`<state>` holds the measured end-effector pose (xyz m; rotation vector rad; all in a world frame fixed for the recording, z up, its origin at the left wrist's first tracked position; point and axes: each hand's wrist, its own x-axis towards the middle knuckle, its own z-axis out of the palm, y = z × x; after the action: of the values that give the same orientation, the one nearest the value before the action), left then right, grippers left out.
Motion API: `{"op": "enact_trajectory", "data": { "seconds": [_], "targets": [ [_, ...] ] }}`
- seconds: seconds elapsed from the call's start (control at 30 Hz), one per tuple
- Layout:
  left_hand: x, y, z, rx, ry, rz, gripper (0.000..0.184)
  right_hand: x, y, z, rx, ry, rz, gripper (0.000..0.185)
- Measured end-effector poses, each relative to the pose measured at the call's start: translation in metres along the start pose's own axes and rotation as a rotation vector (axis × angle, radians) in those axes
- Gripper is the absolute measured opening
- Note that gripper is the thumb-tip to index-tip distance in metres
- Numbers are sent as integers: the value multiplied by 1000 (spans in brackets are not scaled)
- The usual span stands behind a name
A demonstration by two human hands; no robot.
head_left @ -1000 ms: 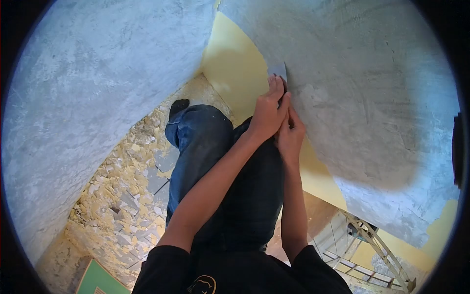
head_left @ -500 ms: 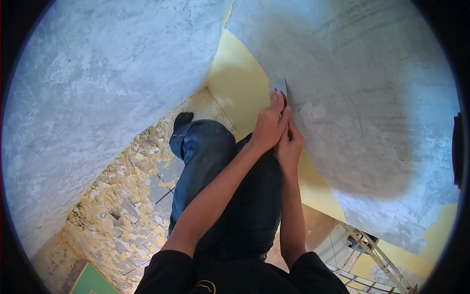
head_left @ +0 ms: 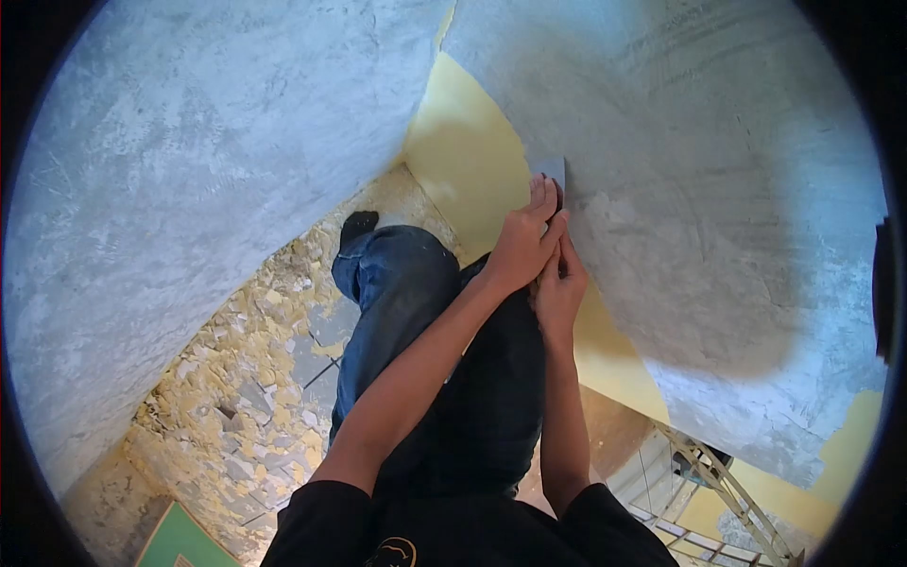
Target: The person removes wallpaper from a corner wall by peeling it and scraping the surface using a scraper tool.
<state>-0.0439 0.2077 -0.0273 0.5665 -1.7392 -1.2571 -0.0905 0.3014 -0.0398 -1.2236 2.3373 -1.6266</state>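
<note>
A scraper (head_left: 551, 168) with a flat grey metal blade and a dark red handle lies against the right wall, its blade at the border between yellow paint (head_left: 470, 142) and bare grey plaster (head_left: 680, 208). My left hand (head_left: 522, 241) is closed on the scraper, fingers pressed over the handle near the blade. Just below and to the right, my right hand (head_left: 559, 288) is wrapped round the lower end of the handle, which is mostly hidden. The two hands touch each other.
Paint flakes (head_left: 236, 397) litter the floor at the left. A bare grey wall (head_left: 208, 151) rises on the left side. My bent knees in jeans (head_left: 406, 274) are beneath my arms. A metal ladder (head_left: 727, 487) stands lower right, and a green board (head_left: 184, 541) lower left.
Since the earlier frames, the scraper blade has shifted slightly right on the wall, with both hands still on the tool. The camera view has tilted, moving the scene lower in the frame.
</note>
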Motion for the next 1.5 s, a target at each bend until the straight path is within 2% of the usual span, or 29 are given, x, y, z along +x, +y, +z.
{"op": "enact_trajectory", "data": {
  "seconds": [0.07,0.17,0.2,0.27,0.4,0.5,0.6,0.67,0.7,0.77,0.87,0.9,0.97,1.07,1.17,1.2,1.27,1.4,1.5],
  "targets": [
    [6,-4,1,-33,23,-23,45,7,-1,-1,-65,-87,253,38],
    [3,-1,-3,-102,13,-131,46,5,-22,-3,-46,-134,296,38],
    [0,-1,-1,-99,15,-122,46,2,-27,-3,-40,-131,288,38],
    [-3,2,-1,-5,16,16,45,-6,-38,-5,146,-60,421,38],
    [6,1,-4,-55,-24,-89,46,7,-40,0,65,-62,390,38],
    [1,2,-5,-71,-10,-33,46,2,-51,-2,130,-105,441,38],
    [10,4,-9,73,0,86,45,8,-47,5,155,-37,403,38],
    [11,9,-7,-117,-48,-287,44,13,-49,-1,137,-129,478,38],
    [6,6,-3,-127,-51,-292,44,9,-48,-4,127,-126,481,38],
    [-1,-2,-1,-73,39,-55,45,1,-48,-4,187,-91,469,37],
    [3,-11,3,117,58,23,44,6,-32,2,138,-59,443,37],
    [6,-7,-3,118,58,12,44,9,-36,5,135,-66,452,37],
    [11,1,-6,-125,25,-182,45,15,-40,4,97,-120,434,39],
    [-3,-2,-4,-55,-2,-77,46,-4,-42,-3,210,-93,445,39],
    [12,-6,-4,44,47,-14,45,12,-34,6,173,-100,450,39],
    [7,-4,-5,37,36,-31,45,8,-34,5,161,-97,468,39],
    [11,2,-10,-197,30,-190,45,11,-37,6,117,-110,412,39],
    [13,-9,-5,-30,62,0,43,13,-51,7,237,-84,440,39],
    [17,-5,-9,-51,68,-86,46,21,-50,8,172,-137,555,39]
  ]
}}
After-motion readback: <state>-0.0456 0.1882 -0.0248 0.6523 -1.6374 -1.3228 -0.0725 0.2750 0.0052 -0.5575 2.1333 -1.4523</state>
